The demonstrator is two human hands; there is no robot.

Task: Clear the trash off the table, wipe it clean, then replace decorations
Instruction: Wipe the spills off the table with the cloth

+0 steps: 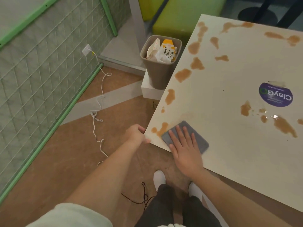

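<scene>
the right hand (pixel 185 149) presses flat, fingers straight and spread, on a folded grey cloth (pixel 183 136) at the smooth cream table's (pixel 229 79) near corner, beside glossy brown spill blotches (pixel 183 74). the left hand (pixel 136 134) curls its fingers around the table edge, fingertips hidden. crumpled paper wrappers (pixel 162 49) fill the taupe plastic bin (pixel 158 74).

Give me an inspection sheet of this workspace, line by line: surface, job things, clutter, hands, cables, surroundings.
Surface: white table with many brown spills; purple round sticker.
Job's things: grey cloth flat near the table corner, at a spill's edge.
Clutter: nothing seen on the table; trash fills the bin beside it.
Hands: right hand pressed flat on the cloth; left hand grips the table edge.
Cables: white cord from a wall socket across the floor; dark cord by the feet.
Surroundings: green padded wall, green seats.
</scene>
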